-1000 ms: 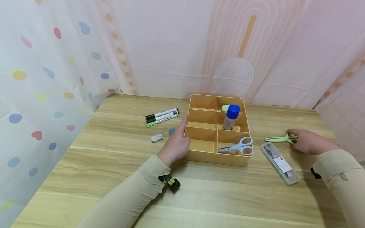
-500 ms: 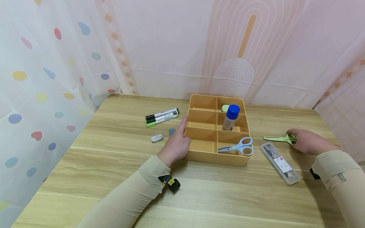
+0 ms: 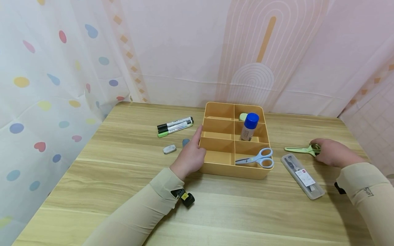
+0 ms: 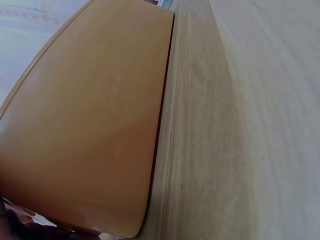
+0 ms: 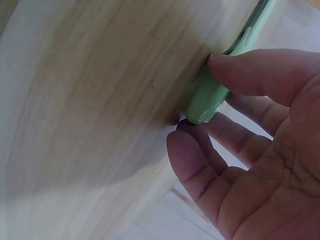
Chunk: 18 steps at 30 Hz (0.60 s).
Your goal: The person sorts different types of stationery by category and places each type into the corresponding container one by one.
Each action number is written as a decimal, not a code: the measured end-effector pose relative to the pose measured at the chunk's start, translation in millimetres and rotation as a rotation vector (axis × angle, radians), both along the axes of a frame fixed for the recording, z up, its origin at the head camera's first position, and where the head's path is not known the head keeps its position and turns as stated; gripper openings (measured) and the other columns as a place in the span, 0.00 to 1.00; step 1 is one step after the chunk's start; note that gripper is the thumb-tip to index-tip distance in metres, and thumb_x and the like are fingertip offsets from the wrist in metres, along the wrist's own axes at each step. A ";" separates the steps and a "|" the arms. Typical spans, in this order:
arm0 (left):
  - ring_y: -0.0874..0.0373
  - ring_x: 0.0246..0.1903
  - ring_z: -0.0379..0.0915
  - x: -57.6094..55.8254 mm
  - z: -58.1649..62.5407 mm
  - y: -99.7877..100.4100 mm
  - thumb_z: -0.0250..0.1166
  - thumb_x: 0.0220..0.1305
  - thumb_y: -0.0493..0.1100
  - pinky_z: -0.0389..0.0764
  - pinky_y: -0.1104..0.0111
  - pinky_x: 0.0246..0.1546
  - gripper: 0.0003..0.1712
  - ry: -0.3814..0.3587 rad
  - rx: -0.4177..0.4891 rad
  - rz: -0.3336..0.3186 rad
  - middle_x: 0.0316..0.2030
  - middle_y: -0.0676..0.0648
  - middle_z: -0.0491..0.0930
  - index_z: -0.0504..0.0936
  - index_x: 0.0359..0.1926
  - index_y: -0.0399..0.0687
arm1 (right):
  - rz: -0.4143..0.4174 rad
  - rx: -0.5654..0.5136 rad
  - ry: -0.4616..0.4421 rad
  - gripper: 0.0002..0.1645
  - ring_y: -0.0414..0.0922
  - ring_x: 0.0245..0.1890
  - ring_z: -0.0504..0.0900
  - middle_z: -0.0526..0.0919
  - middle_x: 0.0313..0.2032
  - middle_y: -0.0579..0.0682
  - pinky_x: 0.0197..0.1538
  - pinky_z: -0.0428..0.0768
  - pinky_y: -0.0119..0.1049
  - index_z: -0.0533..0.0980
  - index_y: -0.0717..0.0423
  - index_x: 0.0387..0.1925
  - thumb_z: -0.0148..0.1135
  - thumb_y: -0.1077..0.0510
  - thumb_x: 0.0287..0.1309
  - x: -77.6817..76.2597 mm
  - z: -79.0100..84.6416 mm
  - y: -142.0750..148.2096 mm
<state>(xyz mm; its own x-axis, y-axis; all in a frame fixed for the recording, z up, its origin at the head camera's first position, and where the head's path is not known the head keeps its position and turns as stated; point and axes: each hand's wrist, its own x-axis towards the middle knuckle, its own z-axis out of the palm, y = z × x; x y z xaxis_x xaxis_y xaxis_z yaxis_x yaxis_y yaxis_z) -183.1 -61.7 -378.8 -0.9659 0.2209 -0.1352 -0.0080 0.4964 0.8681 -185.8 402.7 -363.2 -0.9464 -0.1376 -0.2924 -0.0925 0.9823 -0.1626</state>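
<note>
My left hand lies against the left side of an orange compartment box, its index finger straight along the wall. In the left wrist view, the box's side fills much of the picture and only dark bits of fingers show. Far to the right, my right hand pinches the handle end of light green scissors lying on the table. The right wrist view shows the thumb on the green handle, with other fingers behind and below it. Blue scissors lean in the box's front right compartment.
A blue-capped bottle and a pale green item stand in the box's right compartments. A clear case lies before the green scissors. Left of the box are several markers, an eraser and a blue item.
The green scissors and my right hand have shifted very slightly left since a second ago. My left hand and the box have stayed in place.
</note>
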 end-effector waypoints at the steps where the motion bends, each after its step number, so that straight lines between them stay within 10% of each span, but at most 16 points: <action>1: 0.48 0.80 0.54 0.0 -0.1 -0.1 0.45 0.71 0.32 0.56 0.50 0.81 0.49 -0.002 0.000 0.000 0.85 0.49 0.49 0.39 0.86 0.63 | -0.002 -0.002 -0.002 0.37 0.57 0.36 0.77 0.84 0.43 0.72 0.44 0.80 0.57 0.69 0.81 0.62 0.64 0.68 0.49 -0.2 0.1 -0.2; 12: 0.49 0.80 0.54 -0.7 -0.8 0.1 0.45 0.71 0.33 0.56 0.50 0.81 0.48 -0.002 -0.002 0.002 0.85 0.50 0.49 0.39 0.86 0.63 | -0.019 -0.033 -0.045 0.43 0.56 0.35 0.75 0.79 0.45 0.74 0.34 0.73 0.39 0.69 0.77 0.65 0.66 0.67 0.44 -2.0 -0.5 1.3; 18: 0.48 0.80 0.55 -1.3 -1.6 0.0 0.45 0.71 0.32 0.56 0.50 0.81 0.48 -0.004 -0.001 0.002 0.85 0.50 0.50 0.40 0.86 0.64 | -0.028 -0.013 -0.036 0.42 0.59 0.38 0.74 0.72 0.51 0.83 0.40 0.77 0.50 0.71 0.75 0.63 0.70 0.61 0.46 1.0 -0.4 0.9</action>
